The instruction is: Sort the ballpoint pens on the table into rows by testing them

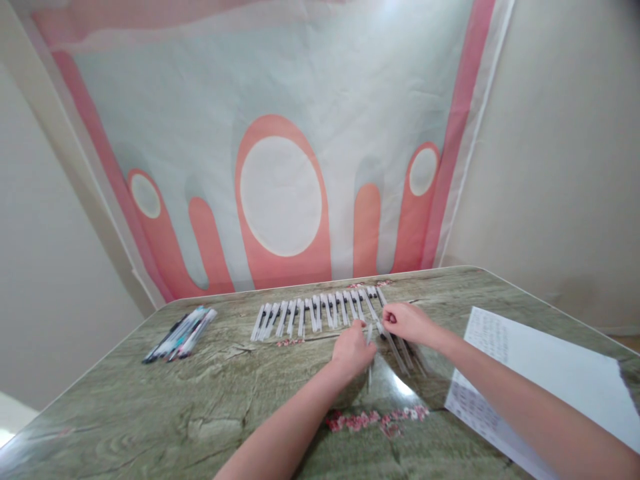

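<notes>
A row of white pens or tubes with black parts lies side by side across the far middle of the table. My left hand is just in front of the row's right part, thumb and fingers around a thin clear piece. My right hand is closed at the row's right end, fingers curled; what it holds, if anything, is too small to tell. Several clear thin tubes lie just below and left of my right hand.
A pile of assorted pens lies at the left of the wood-patterned table. On the right are white sheets with small printed or drawn marks, partly under my right forearm. A pink and grey patterned cloth hangs behind the table.
</notes>
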The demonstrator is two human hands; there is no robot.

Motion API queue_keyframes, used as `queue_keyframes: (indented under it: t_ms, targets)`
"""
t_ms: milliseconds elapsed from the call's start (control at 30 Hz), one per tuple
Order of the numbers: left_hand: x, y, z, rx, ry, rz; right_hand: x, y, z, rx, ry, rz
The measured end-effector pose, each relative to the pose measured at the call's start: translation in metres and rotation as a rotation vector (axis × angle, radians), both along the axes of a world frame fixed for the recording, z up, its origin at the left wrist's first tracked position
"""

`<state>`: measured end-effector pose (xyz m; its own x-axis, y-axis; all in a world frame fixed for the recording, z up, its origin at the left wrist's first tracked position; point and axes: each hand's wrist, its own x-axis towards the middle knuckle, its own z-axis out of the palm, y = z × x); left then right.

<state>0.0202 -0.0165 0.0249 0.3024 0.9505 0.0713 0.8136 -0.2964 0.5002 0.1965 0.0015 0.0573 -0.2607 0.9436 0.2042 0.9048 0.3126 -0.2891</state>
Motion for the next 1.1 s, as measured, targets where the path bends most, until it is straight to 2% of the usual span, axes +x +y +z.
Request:
queue_keyframes:
  t_ms: [167,400,533,767,1100]
  targets:
    - [0.012,0.002,0.002,-0.023,0.066,0.024,0.002,0.000,0.002,-0.002,0.013,-0.008]
    - [0.010,-0.001,0.007,-0.030,-0.120,0.017,0.002,-0.001,0.006,-0.020,0.029,0.006]
    - [0.009,-0.005,0.009,-0.032,-0.156,0.013,0.005,0.001,0.004,-0.020,0.060,0.002]
    - [0.013,-0.011,0.007,0.004,-0.055,0.006,0.024,0.018,-0.010,0.041,0.192,-0.073]
    - [0.007,-0.011,0.003,0.032,-0.125,-0.047,0.036,0.028,-0.041,0.169,0.286,-0.266]
